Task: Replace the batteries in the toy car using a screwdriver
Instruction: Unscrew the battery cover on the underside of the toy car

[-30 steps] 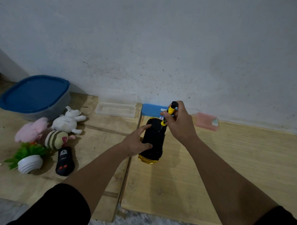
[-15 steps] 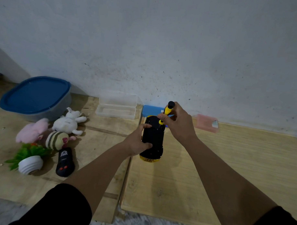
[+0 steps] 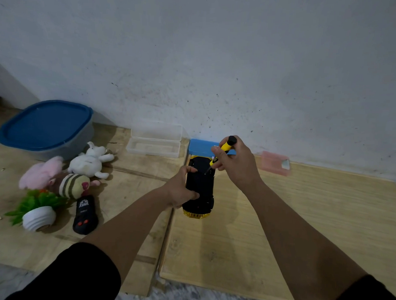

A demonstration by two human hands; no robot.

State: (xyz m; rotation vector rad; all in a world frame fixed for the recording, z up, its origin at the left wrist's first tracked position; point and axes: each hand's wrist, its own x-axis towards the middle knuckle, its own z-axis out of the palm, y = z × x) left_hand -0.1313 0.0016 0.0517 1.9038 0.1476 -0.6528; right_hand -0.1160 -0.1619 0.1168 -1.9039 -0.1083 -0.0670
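Toy car (image 3: 199, 188) lies upside down on the light wooden board (image 3: 302, 220), near its far left corner, just before the wall. Left hand (image 3: 180, 189) wraps its side, grip pressed on the black body. Right hand (image 3: 234, 164) pinches the yellow screwdriver (image 3: 222, 150). Since a second ago the handle has tilted and the tip has dropped onto the underside, seemingly at a screw of the battery cover; screw itself too small to tell. Judgement: unscrewing under way, cover still on.

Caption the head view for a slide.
Left hand steadies the upturned toy car while the right hand sets a screwdriver tip to its underside.
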